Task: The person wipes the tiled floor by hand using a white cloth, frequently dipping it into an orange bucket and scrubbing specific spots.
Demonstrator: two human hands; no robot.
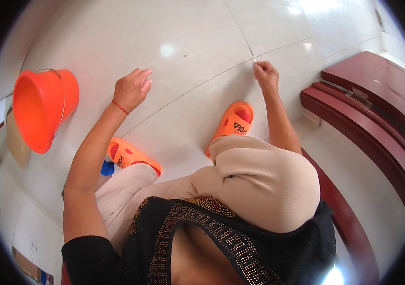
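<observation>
My right hand [266, 76] is low over the pale floor, its fingers pinched on a small thin object with a light tip [254, 61]. That tip meets the floor where two tile joints [252, 55] cross. Most of the object is hidden in my fingers, so its kind is unclear. My left hand [133, 89], a red cord around its wrist, hangs above the tiles to the left. Its fingers are loosely bent, with a gap at the thumb, and I see nothing held in them.
An orange bucket [69, 97] with a wire handle lies tipped toward me at the left. Orange slippers [233, 124] are on my feet. At the right is a dark red door [378, 78] with a hinge and frame. Something blue [108, 168] sits beside my left foot.
</observation>
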